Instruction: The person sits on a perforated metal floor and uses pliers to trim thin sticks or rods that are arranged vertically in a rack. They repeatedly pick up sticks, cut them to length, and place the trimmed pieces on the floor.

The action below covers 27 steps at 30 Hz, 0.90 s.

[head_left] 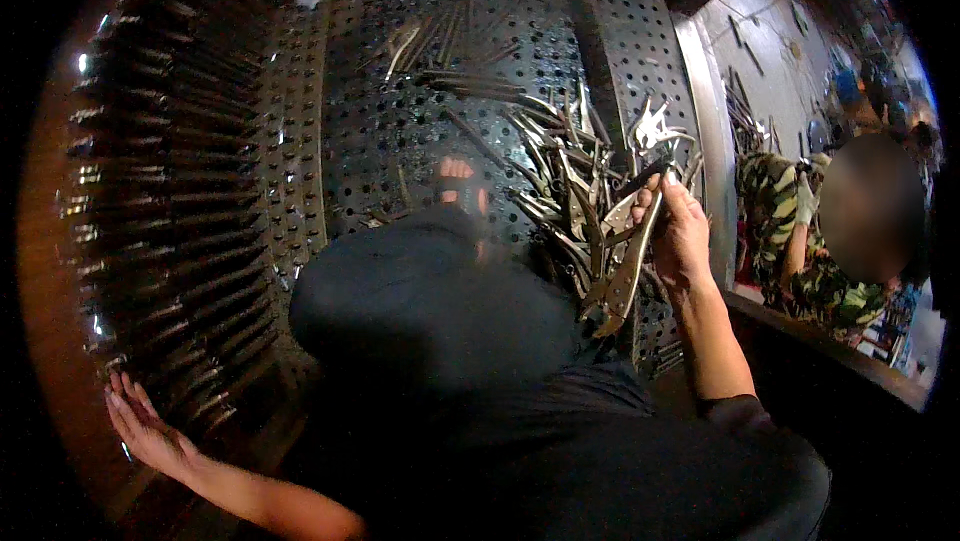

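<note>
My right hand (682, 223) is closed around locking pliers (628, 269), above a heap of similar bare-metal pliers (570, 166). A long, flat handle slants down toward my leg from the grip. Shiny jaws show just beyond my fingers, but I cannot tell whether they belong to the held tool or to the heap. At the lower left, my left hand (152, 431) is stretched out with its fingers extended and nothing visible in it. Its fingertips are by the near end of long stacked rows of dark metal pieces (180, 241); contact is unclear.
A perforated metal plate (370, 121) lies beneath, with loose thin rods (450, 36) scattered toward the far side. My bare foot (458, 181) shows in the middle. To the right, past a metal-edged frame (692, 71), sits another person in a camouflage top (770, 196), wearing a light glove.
</note>
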Motion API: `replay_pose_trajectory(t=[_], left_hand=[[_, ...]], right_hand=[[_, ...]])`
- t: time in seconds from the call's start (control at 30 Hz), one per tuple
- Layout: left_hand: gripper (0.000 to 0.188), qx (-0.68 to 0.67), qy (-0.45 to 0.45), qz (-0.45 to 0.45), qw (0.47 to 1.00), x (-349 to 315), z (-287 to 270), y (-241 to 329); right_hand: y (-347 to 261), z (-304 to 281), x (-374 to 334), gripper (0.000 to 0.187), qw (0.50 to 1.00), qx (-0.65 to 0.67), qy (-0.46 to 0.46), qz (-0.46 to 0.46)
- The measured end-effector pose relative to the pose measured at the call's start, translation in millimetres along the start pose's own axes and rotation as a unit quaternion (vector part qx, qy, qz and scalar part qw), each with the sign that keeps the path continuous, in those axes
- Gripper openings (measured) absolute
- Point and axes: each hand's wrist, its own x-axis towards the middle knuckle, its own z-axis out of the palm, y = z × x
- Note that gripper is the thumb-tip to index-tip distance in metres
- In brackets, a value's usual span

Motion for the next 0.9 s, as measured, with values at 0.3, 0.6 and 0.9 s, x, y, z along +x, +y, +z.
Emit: replay_pose_trajectory(t=[0.3, 0.6, 0.9], left_hand=[[0.052, -0.016, 0.013, -0.013, 1.0, -7, -6, -4], [0.05, 0.007, 0.093, -0.017, 0.996, -68, 8, -10], [0.1, 0.009, -0.259, 0.229, 0.939, -129, 92, -5]], right_hand=[[-53, 83, 12, 0.027, 0.967, 0.168, -0.169, 0.089], [-42, 179, -6, 0.037, 0.869, 0.306, -0.349, 0.173], [-10, 324, -84, 0.034, 0.864, 0.339, -0.304, 0.216]])
